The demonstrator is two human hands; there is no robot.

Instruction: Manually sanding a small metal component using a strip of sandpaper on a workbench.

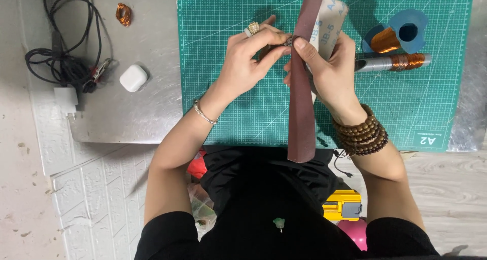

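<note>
My right hand (329, 70) grips a long folded strip of brown sandpaper (303, 95) with a pale printed back; the strip hangs down past the mat's near edge. My left hand (251, 54), wearing a ring and a thin bracelet, pinches a small item against the strip's fold at its upper part; what that item is I cannot tell. Both hands hover over the green cutting mat (253, 113). A stack of brown bead bracelets (361, 133) circles my right wrist.
A blue spool of copper wire (398, 34) and a grey rod wound with copper wire (393, 62) lie on the mat's right. On the metal table (127, 118) sit a small copper coil (123, 14), a white case (133, 78), black cables (66, 62), a white charger (66, 99). A yellow tool (342, 205) lies below.
</note>
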